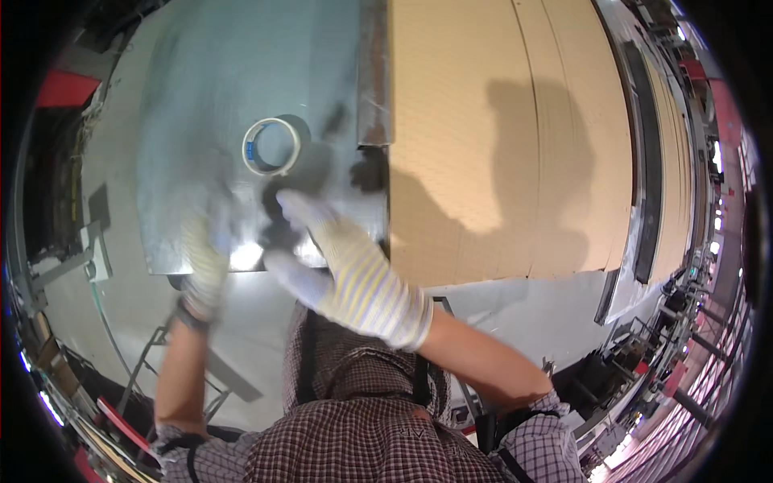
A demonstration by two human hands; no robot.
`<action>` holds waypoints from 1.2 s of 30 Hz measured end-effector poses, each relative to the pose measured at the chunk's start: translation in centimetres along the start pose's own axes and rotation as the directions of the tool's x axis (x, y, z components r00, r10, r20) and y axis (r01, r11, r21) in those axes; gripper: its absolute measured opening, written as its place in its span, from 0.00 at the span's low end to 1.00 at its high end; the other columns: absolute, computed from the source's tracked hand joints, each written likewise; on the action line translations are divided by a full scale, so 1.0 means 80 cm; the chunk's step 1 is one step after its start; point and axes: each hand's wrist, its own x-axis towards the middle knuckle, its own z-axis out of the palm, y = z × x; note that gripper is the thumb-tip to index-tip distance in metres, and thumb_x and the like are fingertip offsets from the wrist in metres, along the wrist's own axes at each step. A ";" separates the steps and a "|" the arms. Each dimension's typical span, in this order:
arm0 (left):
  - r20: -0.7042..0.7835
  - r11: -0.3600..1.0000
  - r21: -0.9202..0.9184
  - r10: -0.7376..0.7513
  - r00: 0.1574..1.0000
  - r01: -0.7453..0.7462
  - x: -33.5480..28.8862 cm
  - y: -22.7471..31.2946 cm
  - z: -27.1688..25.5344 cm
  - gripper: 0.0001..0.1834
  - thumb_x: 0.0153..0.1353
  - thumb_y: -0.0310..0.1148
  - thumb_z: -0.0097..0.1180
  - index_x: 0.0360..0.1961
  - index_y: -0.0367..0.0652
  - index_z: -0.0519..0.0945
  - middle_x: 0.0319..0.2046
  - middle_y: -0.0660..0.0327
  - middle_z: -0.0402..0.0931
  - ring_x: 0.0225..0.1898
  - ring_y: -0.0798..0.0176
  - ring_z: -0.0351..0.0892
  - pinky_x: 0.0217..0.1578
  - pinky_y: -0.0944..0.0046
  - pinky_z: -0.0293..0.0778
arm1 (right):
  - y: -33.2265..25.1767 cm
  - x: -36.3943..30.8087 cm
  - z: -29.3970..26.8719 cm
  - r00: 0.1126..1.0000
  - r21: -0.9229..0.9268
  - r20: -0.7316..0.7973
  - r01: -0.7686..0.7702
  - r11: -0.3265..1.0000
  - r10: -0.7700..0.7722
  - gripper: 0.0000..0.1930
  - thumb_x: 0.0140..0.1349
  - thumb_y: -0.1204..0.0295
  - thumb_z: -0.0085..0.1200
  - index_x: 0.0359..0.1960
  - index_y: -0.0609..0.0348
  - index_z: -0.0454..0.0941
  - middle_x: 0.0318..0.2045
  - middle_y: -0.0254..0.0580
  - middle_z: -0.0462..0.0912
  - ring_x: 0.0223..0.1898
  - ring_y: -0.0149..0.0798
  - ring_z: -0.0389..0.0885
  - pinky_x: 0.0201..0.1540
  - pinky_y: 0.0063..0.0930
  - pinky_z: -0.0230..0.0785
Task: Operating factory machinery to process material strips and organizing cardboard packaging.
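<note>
My right hand (pixel 358 278), in a striped knit glove with pale fingertips, hovers over the near edge of a smooth grey sheet-like surface (pixel 201 88). Its thumb and fingers are spread, and nothing shows between them. My left hand (pixel 205 245), gloved the same way, is over the near left part of that surface. Motion smears its fingers, so their pose and anything in them cannot be made out. A roll of pale tape (pixel 248 153) with a blue mark inside its ring lies on the grey surface, beyond both hands and touched by neither.
A dark metal bar (pixel 374 80) runs along the grey surface's right side. Beside it lies a broad tan corrugated cardboard sheet (pixel 451 113) with shadows across it. Farther right is a dark strip (pixel 648 161). A metal stand (pixel 145 366) is on the floor at lower left.
</note>
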 end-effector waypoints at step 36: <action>0.811 0.074 0.363 0.466 0.354 -0.929 0.086 0.109 0.159 0.10 0.54 0.33 0.56 0.36 0.43 0.81 0.52 0.47 0.75 0.55 0.47 0.73 0.63 0.50 0.62 | -0.066 -0.194 -0.031 0.812 -0.682 -0.390 -0.572 0.456 0.434 0.25 0.57 0.73 0.53 0.59 0.55 0.68 0.41 0.42 0.77 0.27 0.41 0.82 0.25 0.32 0.75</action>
